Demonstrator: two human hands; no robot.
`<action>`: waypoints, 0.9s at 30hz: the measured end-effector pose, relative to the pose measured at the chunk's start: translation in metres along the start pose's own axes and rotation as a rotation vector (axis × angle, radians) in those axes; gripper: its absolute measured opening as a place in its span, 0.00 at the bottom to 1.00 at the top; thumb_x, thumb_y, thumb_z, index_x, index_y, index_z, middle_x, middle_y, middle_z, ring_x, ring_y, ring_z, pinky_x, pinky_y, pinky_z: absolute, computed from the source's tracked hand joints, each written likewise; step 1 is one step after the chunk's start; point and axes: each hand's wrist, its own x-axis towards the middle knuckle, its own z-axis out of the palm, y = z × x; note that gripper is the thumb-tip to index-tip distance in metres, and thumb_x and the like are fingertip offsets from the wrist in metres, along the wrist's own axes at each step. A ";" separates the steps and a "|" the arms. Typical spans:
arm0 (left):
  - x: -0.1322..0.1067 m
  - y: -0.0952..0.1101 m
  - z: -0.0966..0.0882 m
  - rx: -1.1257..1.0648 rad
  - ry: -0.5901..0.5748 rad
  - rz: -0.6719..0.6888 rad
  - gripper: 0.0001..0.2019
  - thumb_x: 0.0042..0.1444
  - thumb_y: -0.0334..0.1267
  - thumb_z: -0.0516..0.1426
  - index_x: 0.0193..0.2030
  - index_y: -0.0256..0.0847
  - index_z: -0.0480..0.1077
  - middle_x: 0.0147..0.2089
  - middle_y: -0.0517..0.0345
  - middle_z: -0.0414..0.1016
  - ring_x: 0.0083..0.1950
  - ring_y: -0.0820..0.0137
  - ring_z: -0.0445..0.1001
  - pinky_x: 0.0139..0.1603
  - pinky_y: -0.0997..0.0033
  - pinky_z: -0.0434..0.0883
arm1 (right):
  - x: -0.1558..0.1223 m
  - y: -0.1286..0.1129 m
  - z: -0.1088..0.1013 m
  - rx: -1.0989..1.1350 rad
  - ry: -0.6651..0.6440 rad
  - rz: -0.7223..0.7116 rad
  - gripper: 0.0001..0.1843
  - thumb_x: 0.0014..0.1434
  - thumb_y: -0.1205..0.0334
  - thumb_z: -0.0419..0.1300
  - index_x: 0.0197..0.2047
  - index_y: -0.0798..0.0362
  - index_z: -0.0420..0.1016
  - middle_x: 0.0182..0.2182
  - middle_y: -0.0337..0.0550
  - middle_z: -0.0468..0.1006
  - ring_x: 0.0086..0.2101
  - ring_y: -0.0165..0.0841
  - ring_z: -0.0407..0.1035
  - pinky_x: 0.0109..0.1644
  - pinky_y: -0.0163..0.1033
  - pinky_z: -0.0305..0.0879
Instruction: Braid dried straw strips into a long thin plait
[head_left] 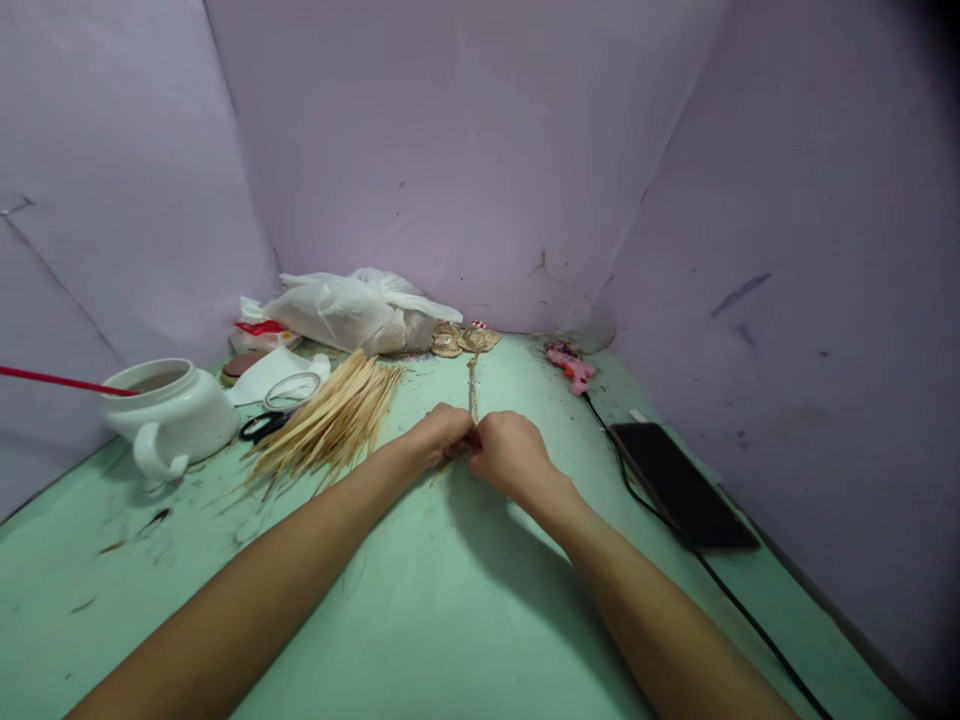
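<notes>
The left hand (444,432) and right hand (514,450) are pinching a braided straw cord's (473,387) near end; loose straw strips (330,415) are lying to the left.

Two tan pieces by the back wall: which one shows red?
The right piece, farther from the plastic bag: red and white shows at its top edge. The left piece shows none.
</notes>
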 end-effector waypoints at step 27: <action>-0.011 0.007 -0.024 0.383 -0.095 0.094 0.08 0.36 0.32 0.55 0.13 0.36 0.60 0.08 0.66 0.50 0.12 0.80 0.48 0.15 0.76 0.46 | 0.032 0.036 0.031 0.994 -0.222 0.235 0.06 0.40 0.67 0.57 0.16 0.58 0.67 0.08 0.31 0.56 0.11 0.19 0.44 0.15 0.30 0.38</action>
